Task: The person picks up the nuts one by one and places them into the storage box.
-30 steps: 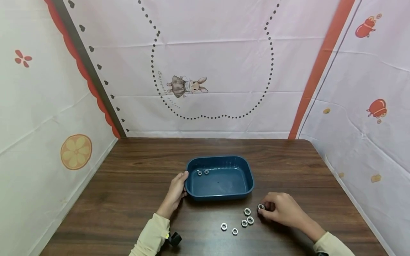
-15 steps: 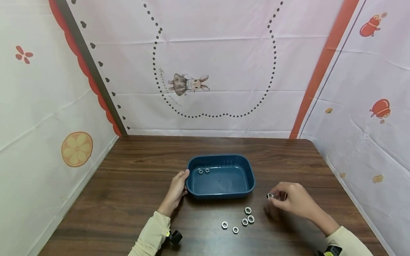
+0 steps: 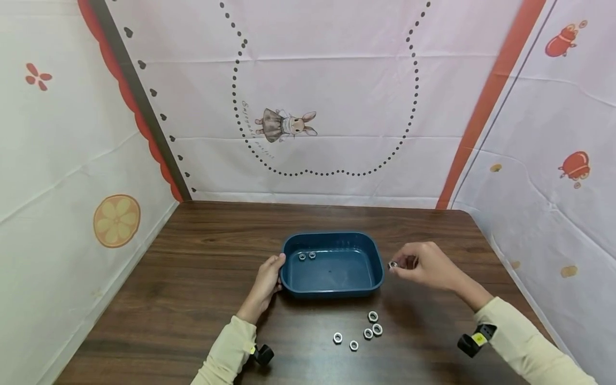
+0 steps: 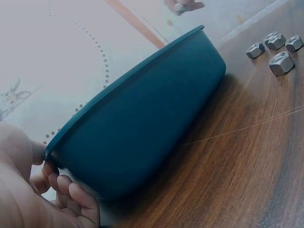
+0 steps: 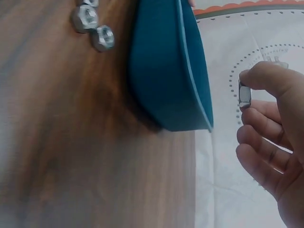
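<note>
A blue rectangular tray (image 3: 332, 293) rests on the table, with two hex nuts (image 3: 312, 255) lying in its left part. My left hand (image 3: 263, 284) grips the tray's left end, thumb at the rim and fingers curled beneath it, as the left wrist view also shows. Just off the tray's right side, my right hand (image 3: 428, 266) pinches a hex nut (image 5: 244, 95) between thumb and fingertips, raised above the table. Several more nuts (image 3: 372, 317) lie loose on the wood in front of the tray; some appear in the left wrist view as silver nuts (image 4: 281, 63).
The dark wood-grain table (image 3: 202, 310) spreads around the tray. A printed cloth (image 3: 337, 96) hangs behind it and along both sides. Small black cameras sit on both wrists, such as the right wrist camera (image 3: 474, 342).
My right hand has lifted the nut off the table, swung right, then come forward and left to the tray's right side. My left hand keeps its grip on the tray.
</note>
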The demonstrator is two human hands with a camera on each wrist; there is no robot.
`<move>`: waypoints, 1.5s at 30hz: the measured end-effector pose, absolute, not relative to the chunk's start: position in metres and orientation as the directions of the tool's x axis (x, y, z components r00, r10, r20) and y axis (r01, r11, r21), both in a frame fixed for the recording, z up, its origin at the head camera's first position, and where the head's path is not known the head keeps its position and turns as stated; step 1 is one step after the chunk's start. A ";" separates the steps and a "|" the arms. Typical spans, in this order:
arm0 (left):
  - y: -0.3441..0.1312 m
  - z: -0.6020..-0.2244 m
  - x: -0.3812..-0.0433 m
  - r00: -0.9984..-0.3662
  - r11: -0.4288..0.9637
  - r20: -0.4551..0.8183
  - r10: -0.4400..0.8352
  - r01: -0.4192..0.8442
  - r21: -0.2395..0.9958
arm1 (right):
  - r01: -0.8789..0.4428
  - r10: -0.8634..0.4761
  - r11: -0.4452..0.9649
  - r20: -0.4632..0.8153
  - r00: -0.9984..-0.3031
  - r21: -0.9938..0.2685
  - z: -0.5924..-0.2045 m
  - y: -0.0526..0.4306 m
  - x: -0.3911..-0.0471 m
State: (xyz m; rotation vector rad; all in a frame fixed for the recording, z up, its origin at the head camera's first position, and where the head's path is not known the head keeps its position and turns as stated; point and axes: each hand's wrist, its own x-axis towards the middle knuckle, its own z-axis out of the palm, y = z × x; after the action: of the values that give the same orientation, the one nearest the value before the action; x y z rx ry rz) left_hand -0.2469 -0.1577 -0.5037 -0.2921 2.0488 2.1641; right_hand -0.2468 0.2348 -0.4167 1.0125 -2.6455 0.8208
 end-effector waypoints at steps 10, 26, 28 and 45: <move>-0.160 -0.498 -0.245 -0.972 -0.049 -0.236 -0.016 -0.235 0.971 | -0.702 -0.634 0.557 0.319 -0.705 -0.444 -0.401 0.205 -0.290; -0.157 -0.504 -0.242 -0.973 -0.026 -0.228 -0.020 -0.227 0.973 | -0.775 -0.776 0.485 0.210 -0.595 -0.405 -0.408 0.150 -0.338; -0.158 -0.504 -0.242 -0.973 -0.027 -0.229 -0.017 -0.228 0.973 | -0.784 -0.792 0.480 0.189 -0.580 -0.395 -0.411 0.146 -0.342; -0.160 -0.503 -0.240 -0.977 -0.011 -0.214 0.007 -0.214 0.977 | -0.845 -0.874 0.431 0.086 -0.478 -0.316 -0.422 0.116 -0.357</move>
State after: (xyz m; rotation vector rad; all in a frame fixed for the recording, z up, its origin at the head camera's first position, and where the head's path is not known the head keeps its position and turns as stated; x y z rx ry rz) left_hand -0.2395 -0.1597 -0.5034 -0.2214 2.0924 2.1173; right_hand -0.3573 0.1161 -0.4222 1.6467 -2.7327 0.5168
